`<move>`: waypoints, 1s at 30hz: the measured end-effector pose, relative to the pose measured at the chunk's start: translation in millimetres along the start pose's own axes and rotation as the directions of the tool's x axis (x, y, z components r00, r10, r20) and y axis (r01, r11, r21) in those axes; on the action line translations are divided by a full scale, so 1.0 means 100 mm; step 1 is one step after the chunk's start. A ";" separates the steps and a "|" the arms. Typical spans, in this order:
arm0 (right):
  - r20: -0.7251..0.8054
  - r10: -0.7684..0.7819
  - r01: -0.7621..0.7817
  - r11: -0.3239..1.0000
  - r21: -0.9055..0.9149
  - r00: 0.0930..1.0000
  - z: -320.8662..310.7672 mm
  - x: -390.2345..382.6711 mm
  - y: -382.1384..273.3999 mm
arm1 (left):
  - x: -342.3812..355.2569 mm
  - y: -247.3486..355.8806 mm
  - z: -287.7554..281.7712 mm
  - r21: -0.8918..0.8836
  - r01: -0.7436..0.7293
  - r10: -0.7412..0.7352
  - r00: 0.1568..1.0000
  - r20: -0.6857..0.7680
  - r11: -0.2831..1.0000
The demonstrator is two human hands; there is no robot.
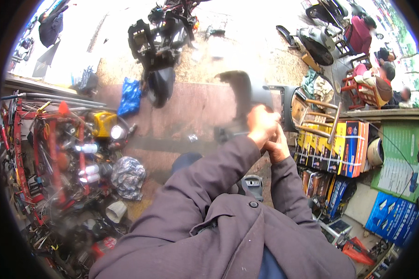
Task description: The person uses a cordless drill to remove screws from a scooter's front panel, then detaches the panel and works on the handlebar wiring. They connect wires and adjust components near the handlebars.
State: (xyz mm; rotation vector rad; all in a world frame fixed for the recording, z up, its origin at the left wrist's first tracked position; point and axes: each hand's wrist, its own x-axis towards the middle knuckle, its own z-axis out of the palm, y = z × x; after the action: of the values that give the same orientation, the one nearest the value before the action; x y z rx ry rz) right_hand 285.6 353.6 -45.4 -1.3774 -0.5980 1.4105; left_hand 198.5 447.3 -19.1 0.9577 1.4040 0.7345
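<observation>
My left hand (262,122) is closed on the near edge of a grey-and-black moulded plastic panel (248,88), blurred by motion. Just below and to its right, my right hand (278,148) is closed too, its fingers pressed up close against the left hand. What sits between the right fingers is hidden. Both forearms wear dark purplish-grey sleeves. Right behind the hands stands a wooden-framed stool (317,111) with a dark round seat edge. Farther off to the left, a partly stripped motor scooter (160,51) shows its black front parts.
A red tool rack (19,153) crowded with tools and spray cans fills the left side. A blue plastic bag (129,96) and crumpled silvery plastic (127,177) lie nearby. Strapped yellow boxes (329,145) are stacked at right. Several people sit at the far right.
</observation>
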 end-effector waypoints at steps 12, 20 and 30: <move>-0.038 -0.013 0.011 0.999 -0.041 0.999 0.10 1.33 -0.90 | 1.35 0.93 0.28 0.074 -0.046 0.036 0.992 0.124 0.996; -0.072 0.017 -0.016 1.000 0.022 0.997 0.04 2.08 -1.47 | 2.15 1.50 0.65 0.083 -0.097 0.090 0.992 0.083 0.992; -0.116 -0.051 0.059 0.996 0.067 0.992 -0.52 3.36 -2.05 | 3.20 2.11 1.54 0.030 -0.154 0.149 0.982 0.117 0.988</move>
State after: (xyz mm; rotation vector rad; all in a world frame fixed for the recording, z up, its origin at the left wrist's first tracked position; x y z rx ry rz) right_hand 462.1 707.8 -15.8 -1.3655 -0.5032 1.2882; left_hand 396.8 809.2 5.7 1.1295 1.2587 0.7549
